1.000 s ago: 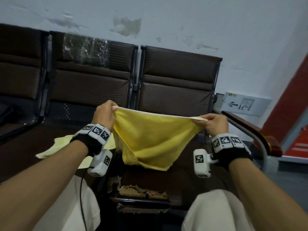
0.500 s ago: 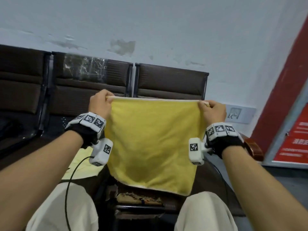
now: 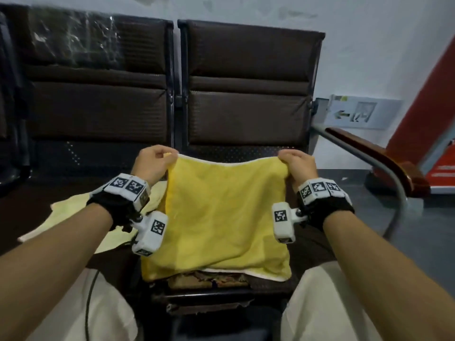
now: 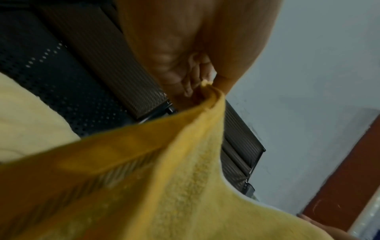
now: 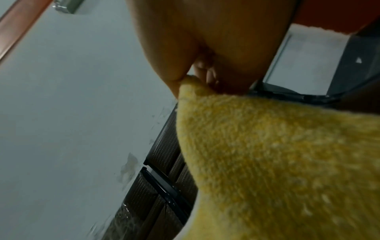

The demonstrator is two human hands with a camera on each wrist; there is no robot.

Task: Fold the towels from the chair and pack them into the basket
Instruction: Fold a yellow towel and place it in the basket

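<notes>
A yellow towel (image 3: 221, 217) is stretched between both hands over the right-hand brown chair seat (image 3: 307, 247), its lower edge lying on the seat's front. My left hand (image 3: 157, 161) pinches the towel's top left corner, and my right hand (image 3: 293, 163) pinches the top right corner. In the left wrist view the left hand's fingers (image 4: 197, 76) clamp the towel (image 4: 164, 178) corner. The right wrist view shows the thumb and fingers (image 5: 185, 76) pinching the towel (image 5: 277, 162). A pale yellow towel (image 3: 73, 212) lies spread on the left seat. No basket is in view.
A row of brown chairs with backrests (image 3: 248, 89) stands against a white wall. A wooden armrest (image 3: 379, 156) on a metal tube sits at the right. The seat's front edge (image 3: 211, 284) is torn. My knees in pale trousers (image 3: 320, 303) flank the seat.
The towel went from sagging to held up taut, then came down with both hands so its lower edge now rests on the seat. The view tilted downward.
</notes>
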